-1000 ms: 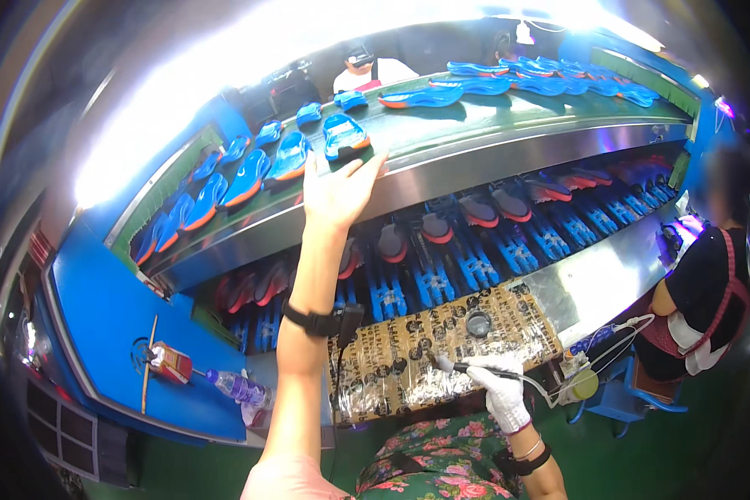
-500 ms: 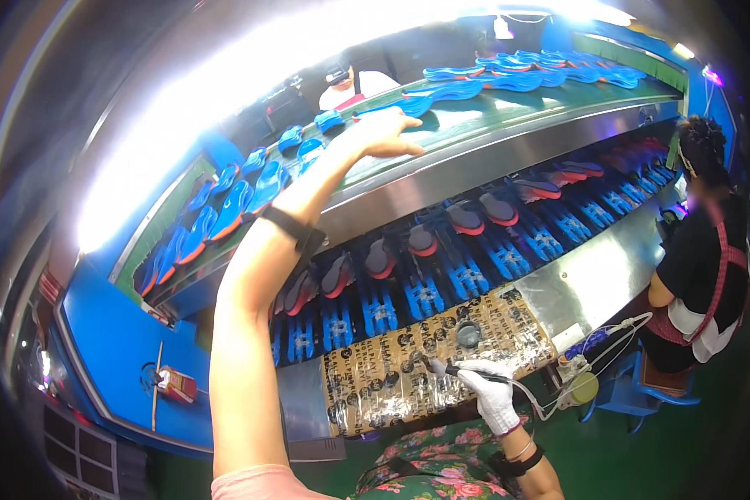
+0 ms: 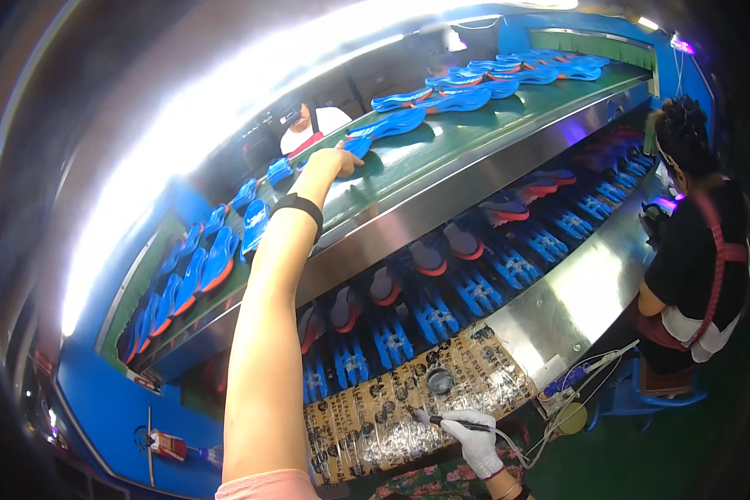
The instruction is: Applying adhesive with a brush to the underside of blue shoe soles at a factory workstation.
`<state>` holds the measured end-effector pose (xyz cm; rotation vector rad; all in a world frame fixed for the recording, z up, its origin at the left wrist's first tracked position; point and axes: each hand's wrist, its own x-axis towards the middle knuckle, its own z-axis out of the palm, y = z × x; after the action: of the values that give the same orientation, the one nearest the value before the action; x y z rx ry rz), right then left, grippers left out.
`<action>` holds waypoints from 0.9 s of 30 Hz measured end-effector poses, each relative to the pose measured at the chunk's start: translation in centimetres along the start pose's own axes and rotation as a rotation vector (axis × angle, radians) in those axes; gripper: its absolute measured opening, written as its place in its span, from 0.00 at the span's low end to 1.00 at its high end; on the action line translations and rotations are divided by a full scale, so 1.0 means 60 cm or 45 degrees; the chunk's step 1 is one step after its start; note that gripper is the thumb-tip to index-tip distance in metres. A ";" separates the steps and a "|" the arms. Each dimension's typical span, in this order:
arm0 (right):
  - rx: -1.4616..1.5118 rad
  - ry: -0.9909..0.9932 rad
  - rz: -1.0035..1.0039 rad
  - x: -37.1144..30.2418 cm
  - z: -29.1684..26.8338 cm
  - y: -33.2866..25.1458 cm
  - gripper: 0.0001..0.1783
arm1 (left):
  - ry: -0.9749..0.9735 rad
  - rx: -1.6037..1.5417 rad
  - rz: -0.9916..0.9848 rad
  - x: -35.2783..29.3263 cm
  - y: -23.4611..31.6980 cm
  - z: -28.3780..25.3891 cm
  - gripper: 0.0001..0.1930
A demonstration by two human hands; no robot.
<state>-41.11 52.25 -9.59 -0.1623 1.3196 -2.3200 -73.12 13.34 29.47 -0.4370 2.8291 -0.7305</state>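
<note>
My bare left hand (image 3: pixel 335 162) is stretched out over the upper green belt. Its fingers close around the end of a blue shoe sole (image 3: pixel 357 147), partly hidden by the hand. My right hand (image 3: pixel 477 446), in a white glove, grips a slim black pen-like applicator (image 3: pixel 454 423) with a pale cord or tube trailing from it. The applicator's tip points left, above a ledge covered with printed brown tape (image 3: pixel 367 437). A small round dark dish (image 3: pixel 439 381) stands on that ledge, beyond the tip.
Blue soles with orange edges (image 3: pixel 217 258) line the upper belt (image 3: pixel 400 171). Below, a lower conveyor carries grey-and-red soles (image 3: pixel 427 258) on blue racks (image 3: pixel 437 321). A co-worker (image 3: pixel 700 233) sits at the right; another person (image 3: pixel 312 125) is behind the belt.
My left hand has drawn back slightly left and down, and its fingers have closed on a blue sole. The view has shifted; my right hand still holds the applicator.
</note>
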 end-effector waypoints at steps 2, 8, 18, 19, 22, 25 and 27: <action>-0.061 0.019 0.075 0.008 -0.003 0.001 0.09 | -0.050 0.054 -0.053 0.015 0.003 0.000 0.37; -0.154 0.005 -0.016 0.015 -0.006 -0.002 0.09 | 0.126 -0.173 0.188 -0.010 -0.010 -0.001 0.30; -0.184 -0.033 -0.042 -0.040 0.018 -0.010 0.09 | 0.194 -1.370 0.602 -0.280 -0.089 -0.004 0.28; -0.114 -0.063 -0.065 -0.048 0.026 -0.009 0.09 | 0.170 -1.370 0.637 -0.285 -0.084 0.008 0.28; -0.134 -0.146 -0.120 -0.067 0.042 -0.006 0.09 | 0.654 -0.786 0.531 -0.262 -0.038 0.064 0.32; -0.161 -0.143 -0.164 -0.085 0.046 -0.001 0.09 | 0.799 -0.726 0.229 -0.235 0.016 0.111 0.34; -0.030 -0.097 -0.122 -0.095 0.042 0.001 0.10 | 0.898 -0.826 0.219 -0.241 0.025 0.115 0.29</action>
<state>-35.22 52.84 -7.58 -0.3245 1.3284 -2.3530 -58.14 16.24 24.30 0.0117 3.6770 0.1423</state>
